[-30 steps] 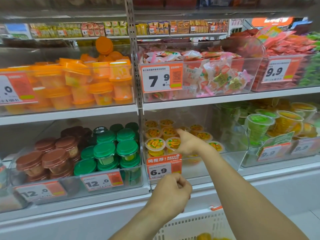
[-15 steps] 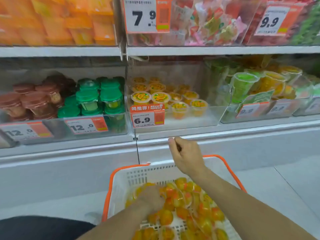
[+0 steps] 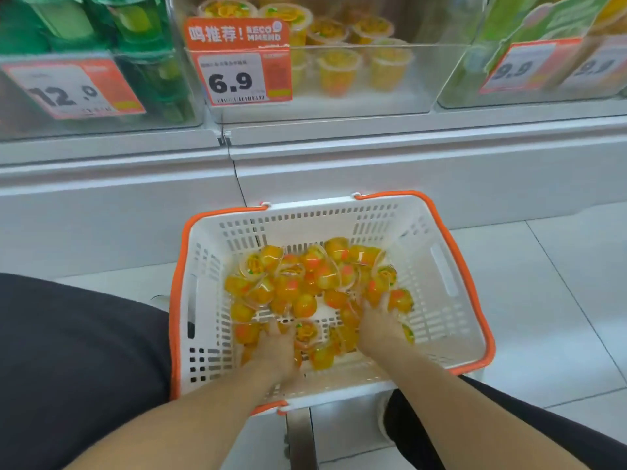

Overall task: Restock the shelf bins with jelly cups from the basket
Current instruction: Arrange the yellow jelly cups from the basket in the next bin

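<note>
I see small clear plastic jelly cups [image 3: 307, 283] of orange-yellow fruit heaped, tipped every way, in the white slotted orange-rimmed basket [image 3: 441, 266]; the clear shelf bin [image 3: 339, 106] above seems partly stocked.

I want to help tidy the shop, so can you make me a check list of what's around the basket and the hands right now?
Surface: pale tiled floor; the white basket with orange rim sits on it.
Job's things: orange jelly cups piled loose in the basket; bin tagged 6.9 holds only a few cups.
Clutter: nothing seen.
Hands: left hand and right hand both down among the cups; grip unclear.
Cables: nothing seen.
Surroundings: green-lidded cups in the 12.0 bin; 9.9 bin to the right.
</note>
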{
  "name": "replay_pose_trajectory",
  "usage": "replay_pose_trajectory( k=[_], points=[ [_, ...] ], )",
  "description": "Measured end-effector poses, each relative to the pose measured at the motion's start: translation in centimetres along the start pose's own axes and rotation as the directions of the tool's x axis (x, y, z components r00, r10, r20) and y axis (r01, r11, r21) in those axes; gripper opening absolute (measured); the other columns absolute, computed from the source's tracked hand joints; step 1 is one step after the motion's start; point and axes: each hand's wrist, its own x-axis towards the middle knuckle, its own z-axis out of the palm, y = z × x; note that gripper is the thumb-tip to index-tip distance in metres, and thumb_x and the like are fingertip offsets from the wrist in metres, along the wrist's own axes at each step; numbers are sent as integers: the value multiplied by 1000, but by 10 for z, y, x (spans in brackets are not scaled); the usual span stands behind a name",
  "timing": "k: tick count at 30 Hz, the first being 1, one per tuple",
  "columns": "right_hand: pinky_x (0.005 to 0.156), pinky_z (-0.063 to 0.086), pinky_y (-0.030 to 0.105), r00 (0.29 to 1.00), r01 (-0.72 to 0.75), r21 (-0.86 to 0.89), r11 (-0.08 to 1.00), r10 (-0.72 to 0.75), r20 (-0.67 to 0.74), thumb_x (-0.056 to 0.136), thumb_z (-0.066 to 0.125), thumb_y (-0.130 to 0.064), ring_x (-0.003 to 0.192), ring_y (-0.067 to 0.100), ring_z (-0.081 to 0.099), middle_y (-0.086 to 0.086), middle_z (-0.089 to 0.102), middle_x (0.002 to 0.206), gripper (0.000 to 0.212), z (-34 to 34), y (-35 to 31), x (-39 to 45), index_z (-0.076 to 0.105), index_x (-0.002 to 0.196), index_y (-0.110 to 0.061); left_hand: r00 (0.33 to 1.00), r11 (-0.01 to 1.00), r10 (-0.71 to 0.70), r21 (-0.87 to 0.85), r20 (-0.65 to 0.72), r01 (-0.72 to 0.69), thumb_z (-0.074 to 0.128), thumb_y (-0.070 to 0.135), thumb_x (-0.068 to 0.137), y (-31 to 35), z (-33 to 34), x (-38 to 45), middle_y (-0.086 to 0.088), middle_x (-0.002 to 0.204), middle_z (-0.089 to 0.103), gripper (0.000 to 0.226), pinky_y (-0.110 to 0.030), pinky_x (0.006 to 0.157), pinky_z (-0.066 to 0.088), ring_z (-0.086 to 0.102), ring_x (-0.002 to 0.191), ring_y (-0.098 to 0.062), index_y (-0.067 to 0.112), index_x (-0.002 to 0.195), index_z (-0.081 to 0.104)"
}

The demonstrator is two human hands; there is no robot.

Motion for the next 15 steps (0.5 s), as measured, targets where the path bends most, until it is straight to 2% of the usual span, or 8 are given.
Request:
replay_pose_trajectory(
  k=[1,2,3,6,8,11,13,15],
  points=[
    [102,45,46,1000,-4,-31,1000,5,6,90,58,-19,133,44,36,24,2,157,81,-2,0,3,10,156,-24,999,994,-47,-101,8,48,69,22,87,21,-9,4,-11,157,5,86,-43,109,42,35,138,-38,38,154,18],
    [101,45,46,1000,14,-33,999,-13,5,88,59,-20,131,43,38,23,9,154,83,1,2,9,11,156,-25,994,990,-89,-118,-58,82,69,21,86,27,-12,16,-10,159,5,85,-42,108,42,39,136,-36,37,153,20],
    [100,44,46,1000,26,-17,1000,-26,8,86,61,-23,129,42,38,21,18,150,84,4,1,13,13,155,-26,995,997,-78,-35,-67,76,69,21,87,28,-15,13,-8,162,6,81,-40,108,42,42,136,-34,36,153,24],
    [98,42,47,999,23,10,1000,-23,41,83,61,-27,127,41,37,19,29,145,82,11,-2,23,16,152,-27,998,998,-67,-24,-18,66,67,24,88,17,-13,16,-5,163,17,71,-39,106,41,45,136,-28,32,150,34],
    [99,46,43,997,-22,0,1000,22,79,89,57,-20,128,41,44,26,23,150,79,6,-2,18,13,154,-24,995,994,-94,-51,-21,93,70,27,86,16,-16,22,-9,157,23,77,-39,95,49,55,124,-30,32,151,28],
    [88,53,35,996,-47,7,999,46,82,97,53,-15,126,38,51,28,11,156,74,5,-3,21,8,156,-14,995,994,-91,-60,-35,89,68,37,87,13,-15,29,-10,156,17,88,-37,83,51,60,114,-31,32,156,13],
    [87,55,32,998,-22,-21,1000,23,52,101,50,-22,127,37,45,19,18,154,68,3,-6,22,12,156,-10,992,989,-124,-89,-27,121,56,44,95,13,-17,24,-10,156,13,69,-37,92,50,58,117,-30,24,153,25],
    [86,52,33,996,-30,-31,999,33,77,100,52,-29,123,32,50,19,28,146,70,3,-9,24,15,156,-11,981,973,-190,-144,-38,182,44,43,100,9,-17,25,-9,157,13,55,-40,104,44,54,123,-30,22,150,36]
  ],
)
